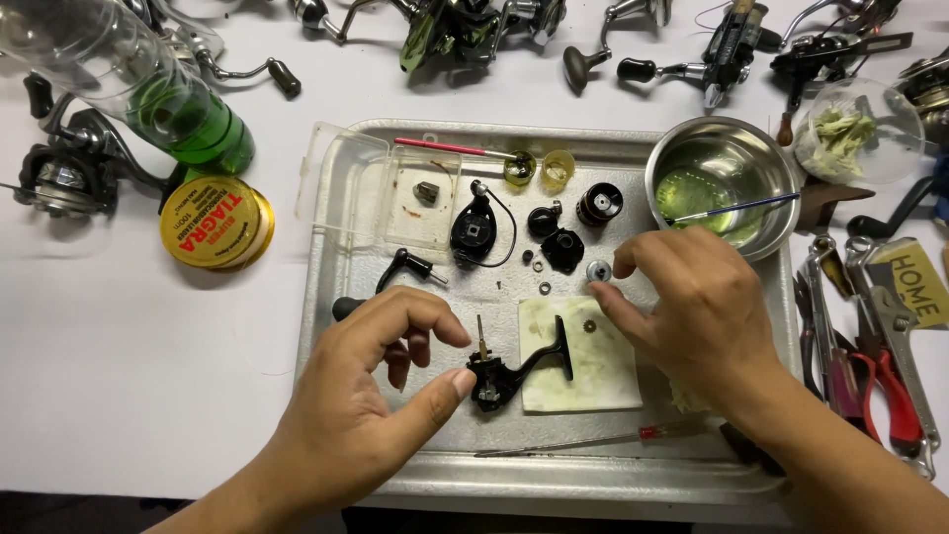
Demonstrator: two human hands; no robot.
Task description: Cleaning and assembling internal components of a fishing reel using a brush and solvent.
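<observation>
- Many reel parts lie spread across my metal tray (326,297), so I judge the strip-down is mostly behind me and putting it back together is barely begun.
- Beyond the tray, along the far edge of the table, whole spinning reels (465,25) wait untouched; I cannot tell whether any of them is finished.
- The steel bowl (722,183) at the far right corner of the tray holds greenish liquid with a small brush (736,208) resting across it, which suggests cleaning is under way.
- The pale stained cloth pad (593,381) sits near the middle of the tray, a tiny washer on it.
- My left hand (366,405) pinches the black reel body (494,381) between thumb and curled forefinger at the near left of the pad; its bare shaft stands up and its foot stretches across the cloth.
- My right hand (697,316) is loosely curled, thumb and forefinger closing around a small round silver bearing (598,270) just beyond the pad.
- The side plate (474,229), the spool part (600,203) and the handle (410,267) lie apart from the body, farther back, not yet fitted.
- Small washers (544,288) are scattered between them.
</observation>
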